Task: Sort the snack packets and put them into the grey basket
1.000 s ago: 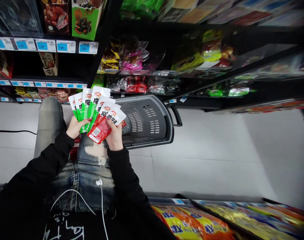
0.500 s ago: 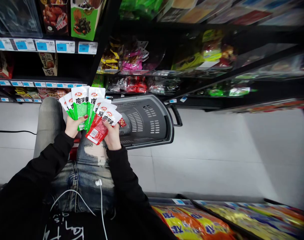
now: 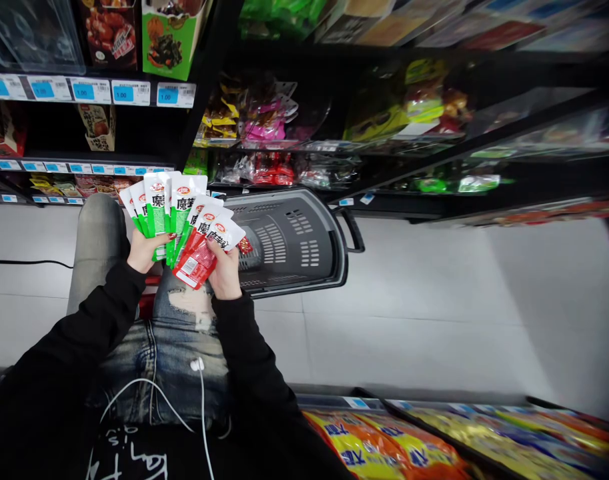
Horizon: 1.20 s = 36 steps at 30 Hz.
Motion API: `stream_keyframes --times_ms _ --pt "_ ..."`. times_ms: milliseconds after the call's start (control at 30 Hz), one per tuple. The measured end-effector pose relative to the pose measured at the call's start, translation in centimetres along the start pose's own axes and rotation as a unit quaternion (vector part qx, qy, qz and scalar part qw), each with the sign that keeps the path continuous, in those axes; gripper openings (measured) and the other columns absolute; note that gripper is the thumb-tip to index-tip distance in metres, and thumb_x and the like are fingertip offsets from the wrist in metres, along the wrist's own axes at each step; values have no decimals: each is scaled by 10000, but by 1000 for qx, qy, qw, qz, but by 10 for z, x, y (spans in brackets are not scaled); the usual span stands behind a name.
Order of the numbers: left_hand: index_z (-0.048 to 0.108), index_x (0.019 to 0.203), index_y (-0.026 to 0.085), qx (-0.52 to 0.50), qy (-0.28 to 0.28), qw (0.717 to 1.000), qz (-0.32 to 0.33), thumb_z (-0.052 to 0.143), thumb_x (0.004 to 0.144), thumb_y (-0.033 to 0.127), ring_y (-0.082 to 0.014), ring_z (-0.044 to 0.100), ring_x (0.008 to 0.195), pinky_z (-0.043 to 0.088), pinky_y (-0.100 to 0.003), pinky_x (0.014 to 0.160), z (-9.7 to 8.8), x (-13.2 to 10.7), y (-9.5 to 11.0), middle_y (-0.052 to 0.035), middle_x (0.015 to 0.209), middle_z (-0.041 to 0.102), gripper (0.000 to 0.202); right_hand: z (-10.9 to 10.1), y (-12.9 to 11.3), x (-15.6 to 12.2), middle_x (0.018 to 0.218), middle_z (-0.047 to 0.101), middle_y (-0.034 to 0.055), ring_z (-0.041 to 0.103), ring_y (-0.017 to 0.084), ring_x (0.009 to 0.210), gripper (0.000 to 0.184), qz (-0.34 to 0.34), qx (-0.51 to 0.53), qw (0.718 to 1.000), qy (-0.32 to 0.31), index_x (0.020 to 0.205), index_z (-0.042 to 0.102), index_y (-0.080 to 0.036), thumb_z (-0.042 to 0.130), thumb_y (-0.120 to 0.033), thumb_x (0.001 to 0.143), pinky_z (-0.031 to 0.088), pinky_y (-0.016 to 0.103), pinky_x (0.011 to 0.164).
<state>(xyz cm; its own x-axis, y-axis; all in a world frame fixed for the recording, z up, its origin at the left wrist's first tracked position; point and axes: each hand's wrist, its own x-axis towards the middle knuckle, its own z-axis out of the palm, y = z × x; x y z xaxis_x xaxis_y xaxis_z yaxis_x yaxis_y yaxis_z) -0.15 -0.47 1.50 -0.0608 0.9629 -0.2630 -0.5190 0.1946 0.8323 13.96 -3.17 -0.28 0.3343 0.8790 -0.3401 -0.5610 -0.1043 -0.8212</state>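
Note:
Fanned out above my lap are several snack packets with white tops. My left hand (image 3: 144,251) is closed on the green snack packets (image 3: 158,219) at the left, its thumb lying across the front one. My right hand (image 3: 225,272) grips the red snack packets (image 3: 195,261), thumb on the front one. Another green packet (image 3: 184,208) stands upright between the two groups; which hand bears it I cannot tell. A grey shopping basket (image 3: 340,270) rests beside my right hand, with a small red packet (image 3: 245,245) inside.
Ahead, dark shelves hold bagged snacks (image 3: 267,127), a green box (image 3: 169,43) and price labels (image 3: 129,93). Behind my right arm, a low shelf carries orange and yellow bags (image 3: 379,448). A white earphone cord (image 3: 204,407) hangs over my lap.
The middle green packet has come slightly away from the left group and shows more of its face. My left hand has shifted a little to the left; the basket stays put.

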Motion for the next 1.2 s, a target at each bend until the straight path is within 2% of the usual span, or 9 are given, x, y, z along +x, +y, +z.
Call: stream_keyframes --times_ms 200,333,533,633,767,1000,1133,1200 --pt "680 872 192 -23 7 1000 -1 818 431 139 -228 693 818 533 -363 789 4 0 4 -10 790 730 465 -1 3 1 928 720 -13 664 133 874 304 -8 22 1000 20 903 638 -213 716 -257 612 523 285 847" --pt "677 824 191 -18 28 999 4 820 435 158 -249 687 879 527 -389 826 3 1 5 -22 816 732 415 -2 1 1 963 716 -3 664 149 906 304 -6 11 1000 8 919 636 -218 699 -263 624 522 316 876" --pt "682 790 169 15 25 1000 -1 836 408 127 -227 693 808 539 -387 808 0 3 -2 -23 817 730 414 4 0 -1 942 720 2 667 153 861 318 -3 -13 1000 -22 903 644 -205 723 -246 597 534 316 850" --pt "680 839 184 8 24 1000 9 840 425 148 -230 690 859 535 -384 825 0 4 -2 -29 879 729 445 3 3 0 940 718 0 666 151 861 311 -26 -6 1000 5 903 633 -203 715 -247 607 532 318 854" --pt "673 860 182 -18 59 997 41 835 426 164 -234 691 850 538 -383 827 -1 7 4 -33 874 732 463 -5 4 5 991 706 -13 666 136 894 327 -34 38 998 42 957 609 -217 691 -262 644 528 310 878" --pt "681 826 180 -5 99 992 73 817 417 147 -228 688 808 541 -370 792 -5 11 9 -20 831 734 432 -26 5 12 930 706 -54 675 117 832 319 50 105 993 15 933 591 -239 706 -310 644 547 316 873" --pt "682 776 161 5 109 992 59 830 401 153 -219 685 778 544 -359 769 -2 8 3 -27 816 730 403 -26 4 10 945 710 -30 673 149 879 273 40 73 997 0 898 596 -239 687 -339 662 536 382 898" --pt "681 787 162 9 107 993 55 834 396 157 -206 683 764 548 -343 756 0 6 0 -23 819 730 421 -19 2 8 937 713 -23 672 154 884 289 24 46 999 -16 909 603 -235 700 -315 649 534 370 891"
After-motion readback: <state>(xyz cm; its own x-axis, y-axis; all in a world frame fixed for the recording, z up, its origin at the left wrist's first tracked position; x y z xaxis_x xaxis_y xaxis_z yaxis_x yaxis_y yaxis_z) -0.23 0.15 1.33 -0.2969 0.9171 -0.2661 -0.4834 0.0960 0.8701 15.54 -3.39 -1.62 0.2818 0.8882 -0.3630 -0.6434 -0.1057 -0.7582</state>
